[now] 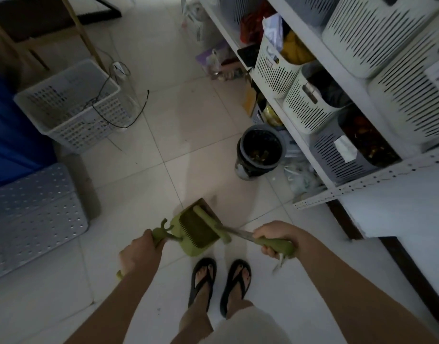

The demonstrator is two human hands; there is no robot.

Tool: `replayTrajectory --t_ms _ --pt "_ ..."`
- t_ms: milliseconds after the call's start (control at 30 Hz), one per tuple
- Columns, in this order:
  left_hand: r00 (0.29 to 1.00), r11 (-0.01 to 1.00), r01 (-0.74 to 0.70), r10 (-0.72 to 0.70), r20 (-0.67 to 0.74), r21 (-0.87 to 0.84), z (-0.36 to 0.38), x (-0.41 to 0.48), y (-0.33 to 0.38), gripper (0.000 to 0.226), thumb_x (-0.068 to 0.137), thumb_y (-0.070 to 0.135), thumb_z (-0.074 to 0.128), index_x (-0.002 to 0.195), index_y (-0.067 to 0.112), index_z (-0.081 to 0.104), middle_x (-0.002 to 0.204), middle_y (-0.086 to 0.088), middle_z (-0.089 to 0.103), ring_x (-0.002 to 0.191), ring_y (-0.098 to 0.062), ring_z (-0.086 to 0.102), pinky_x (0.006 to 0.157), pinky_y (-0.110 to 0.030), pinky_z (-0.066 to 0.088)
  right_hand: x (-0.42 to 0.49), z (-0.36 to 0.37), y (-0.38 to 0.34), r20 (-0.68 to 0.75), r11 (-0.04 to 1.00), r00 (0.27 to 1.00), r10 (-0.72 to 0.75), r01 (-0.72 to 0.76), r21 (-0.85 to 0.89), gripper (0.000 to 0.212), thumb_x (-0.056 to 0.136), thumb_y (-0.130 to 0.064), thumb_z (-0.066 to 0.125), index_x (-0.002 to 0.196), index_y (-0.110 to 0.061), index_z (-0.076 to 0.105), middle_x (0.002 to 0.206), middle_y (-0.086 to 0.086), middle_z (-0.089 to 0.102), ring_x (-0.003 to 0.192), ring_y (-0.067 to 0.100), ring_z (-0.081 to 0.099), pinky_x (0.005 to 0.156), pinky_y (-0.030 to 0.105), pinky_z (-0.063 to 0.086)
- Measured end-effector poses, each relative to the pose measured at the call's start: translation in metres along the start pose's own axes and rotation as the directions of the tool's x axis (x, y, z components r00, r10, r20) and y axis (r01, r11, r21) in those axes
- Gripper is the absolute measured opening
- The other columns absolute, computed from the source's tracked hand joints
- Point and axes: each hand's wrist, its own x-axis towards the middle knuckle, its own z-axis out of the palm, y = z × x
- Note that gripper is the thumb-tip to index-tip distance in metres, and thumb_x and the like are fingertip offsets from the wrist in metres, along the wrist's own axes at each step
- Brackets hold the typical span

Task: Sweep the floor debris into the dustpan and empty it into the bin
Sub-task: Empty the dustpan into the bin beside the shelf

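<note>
Pale tiled floor of a dim storeroom, pan and brush held low over it.
The left hand curls round the handle of the green plastic dustpan, seemingly tilting it to keep debris in. The right hand wraps the brush grip, the head laid across the pan's comb teeth, probably to scrape it clean. The round dark bin stands at 1 o'clock, a perforated white basket at 10 o'clock.
</note>
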Motion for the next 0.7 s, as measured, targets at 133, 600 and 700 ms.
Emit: replayTrajectory --t_ms 133,600,700 --pt "1.000 1.000 0.002 -0.002 0.012 -0.015 0.000 -0.003 0.002 0.046 0.092 0.065 0.038 0.095 0.021 0.053 0.074 0.005 0.056 0.070 -0.020 0.063 0.063 -0.029 0.049 -0.034 -0.011 -0.008 0.021 0.988 0.999 0.040 -0.036 -0.147 0.037 0.097 -0.022 0.043 0.130 -0.007 0.049 0.062 0.008 0.051 0.031 0.008 0.044 0.035 0.013 0.034" --pt "0.999 1.000 -0.008 0.009 0.041 -0.030 0.002 0.008 0.001 0.044 0.095 0.061 0.038 0.098 0.019 0.051 0.076 0.002 0.056 0.072 -0.022 0.064 0.065 -0.031 0.051 -0.081 0.028 0.021 0.129 0.994 0.988 0.082 -0.072 -0.079 0.038 0.098 -0.024 0.040 0.135 -0.024 0.046 0.061 0.007 0.051 0.035 0.009 0.046 0.036 0.015 0.036" --pt "0.999 0.999 -0.015 0.016 0.038 -0.031 0.003 0.011 0.001 0.042 0.096 0.059 0.040 0.099 0.019 0.052 0.081 -0.001 0.064 0.074 -0.023 0.066 0.068 -0.033 0.056 -0.089 0.032 0.025 0.110 0.994 0.990 0.084 -0.075 -0.085 0.041 0.099 -0.025 0.038 0.140 -0.029 0.040 0.060 0.007 0.051 0.036 0.010 0.046 0.037 0.017 0.036"
